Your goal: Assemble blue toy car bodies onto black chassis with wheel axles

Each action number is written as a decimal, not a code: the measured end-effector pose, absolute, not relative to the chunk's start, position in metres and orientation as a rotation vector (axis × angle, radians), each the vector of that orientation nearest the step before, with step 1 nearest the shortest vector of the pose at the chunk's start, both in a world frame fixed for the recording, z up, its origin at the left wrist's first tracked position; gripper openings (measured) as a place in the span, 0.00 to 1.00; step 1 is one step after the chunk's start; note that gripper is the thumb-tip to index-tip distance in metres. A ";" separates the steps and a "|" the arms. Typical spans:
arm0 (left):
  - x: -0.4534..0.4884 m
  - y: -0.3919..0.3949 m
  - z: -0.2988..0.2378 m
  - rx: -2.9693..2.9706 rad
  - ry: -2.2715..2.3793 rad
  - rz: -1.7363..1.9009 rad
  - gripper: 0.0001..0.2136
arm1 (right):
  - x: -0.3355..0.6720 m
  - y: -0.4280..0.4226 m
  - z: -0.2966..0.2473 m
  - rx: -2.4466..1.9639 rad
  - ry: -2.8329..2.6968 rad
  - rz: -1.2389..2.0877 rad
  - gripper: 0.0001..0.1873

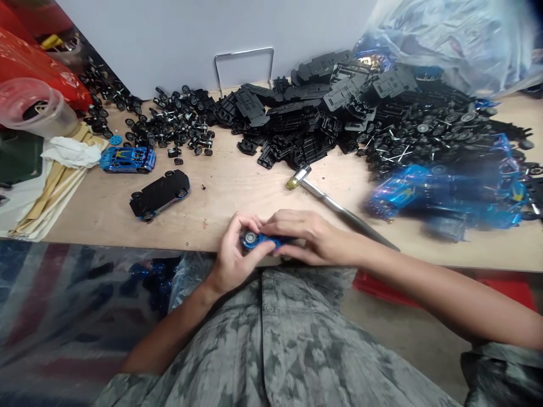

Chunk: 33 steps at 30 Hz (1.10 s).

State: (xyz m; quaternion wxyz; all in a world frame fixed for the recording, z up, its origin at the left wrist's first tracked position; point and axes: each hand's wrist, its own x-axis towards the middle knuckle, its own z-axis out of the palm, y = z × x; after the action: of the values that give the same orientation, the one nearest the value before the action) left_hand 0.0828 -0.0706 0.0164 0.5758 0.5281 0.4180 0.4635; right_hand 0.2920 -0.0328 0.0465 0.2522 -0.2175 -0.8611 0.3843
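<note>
Both my hands close around a small blue toy car at the near edge of the wooden table. My left hand grips its left end, where a black wheel with a silver hub shows. My right hand covers its right end, fingers pressed over the top. Most of the car is hidden under my fingers.
A small hammer lies just beyond my hands. An upturned car and a finished blue car sit at the left. Wheel axles, black chassis plates and blue car bodies are heaped behind. A plastic cup stands far left.
</note>
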 end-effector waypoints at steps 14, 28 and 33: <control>0.074 -0.070 0.018 1.345 1.067 1.002 0.10 | 0.304 -0.050 0.032 -0.967 -2.048 1.057 0.19; 0.072 -0.068 0.010 1.383 1.010 1.108 0.10 | 0.304 -0.057 0.029 -0.795 -2.155 0.755 0.13; 0.060 -0.052 0.034 1.051 0.917 0.861 0.29 | 0.311 -0.067 0.037 -0.667 -2.229 0.272 0.19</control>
State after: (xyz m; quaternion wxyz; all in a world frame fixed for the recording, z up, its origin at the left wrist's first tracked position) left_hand 0.0596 -0.0523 0.0341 0.6825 0.4685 0.4091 0.3838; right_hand 0.3105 -0.0675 0.0372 0.3889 -0.2623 -0.8767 0.1070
